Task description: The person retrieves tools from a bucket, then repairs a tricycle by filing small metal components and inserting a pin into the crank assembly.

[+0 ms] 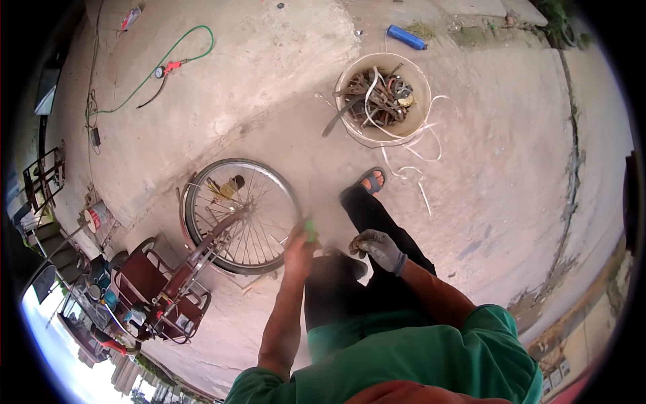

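My bare left hand (301,250) is closed around a green-handled tool (310,230). A thin shaft seems to point away from me, but motion blurs it. Just left of that hand is a spoked bicycle wheel (270,202) with a dark tyre, joined to a reddish-brown frame (202,252). My right hand (380,250), in a pale grey work glove, hovers over my dark trousers with its fingers curled together. Whatever its fingertips may pinch is too small to make out. The two hands are apart.
Ahead stands a whitish bucket (418,74) full of metal tools and scraps, with white strapping (436,145) trailing beside it. Behind it lies a blue cylinder (406,38). A green hose (151,75) with a red gauge handle (171,66) crosses the concrete at far left.
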### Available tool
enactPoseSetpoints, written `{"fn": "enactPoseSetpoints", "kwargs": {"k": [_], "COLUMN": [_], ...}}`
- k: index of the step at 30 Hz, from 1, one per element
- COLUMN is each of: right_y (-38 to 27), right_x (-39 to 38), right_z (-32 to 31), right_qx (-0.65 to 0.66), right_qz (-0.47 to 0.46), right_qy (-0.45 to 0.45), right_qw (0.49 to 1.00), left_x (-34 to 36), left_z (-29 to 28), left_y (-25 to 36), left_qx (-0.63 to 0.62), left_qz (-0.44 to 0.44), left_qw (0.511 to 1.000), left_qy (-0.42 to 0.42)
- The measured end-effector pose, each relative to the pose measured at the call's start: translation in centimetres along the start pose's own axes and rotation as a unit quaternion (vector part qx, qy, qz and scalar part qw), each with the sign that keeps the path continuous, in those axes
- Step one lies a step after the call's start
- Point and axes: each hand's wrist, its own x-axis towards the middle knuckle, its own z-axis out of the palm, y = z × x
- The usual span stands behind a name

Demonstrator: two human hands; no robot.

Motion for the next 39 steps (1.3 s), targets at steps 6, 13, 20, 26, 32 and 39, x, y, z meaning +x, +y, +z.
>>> {"fn": "enactPoseSetpoints", "kwargs": {"k": [6, 13, 20, 26, 32, 39], "right_y": [7.8, 23.0, 36.3, 40.0, 41.8, 48.4], "right_x": [1.4, -0.4, -5.0, -7.6, -3.8, -1.1], "right_z": [3.9, 8.4, 9.8, 14.9, 17.4, 18.0], "right_qx": [-0.158, -0.281, -0.311, -0.275, -0.376, -0.442], "right_qz": [0.096, 0.162, 0.201, 0.283, 0.307, 0.313], "right_qy": [-0.054, -0.082, -0.112, -0.148, -0.163, -0.138], "right_qw": [0.981, 0.942, 0.922, 0.907, 0.859, 0.829], "left_x": [-10.3, -21.7, -32.6, -37.1, -37.9, -32.1], "left_z": [-10.9, -20.9, -33.5, -40.5, -41.6, -46.0], "left_y": [-6.7, -13.4, -19.2, -24.7, -23.3, -30.0], "left_qx": [-0.108, -0.253, -0.333, -0.241, -0.469, -0.529], "left_qz": [-0.056, -0.032, -0.012, 0.075, 0.003, 0.014], "left_qw": [0.990, 0.960, 0.934, 0.928, 0.844, 0.831], "left_qy": [0.074, 0.120, 0.131, 0.273, 0.259, 0.171]}}
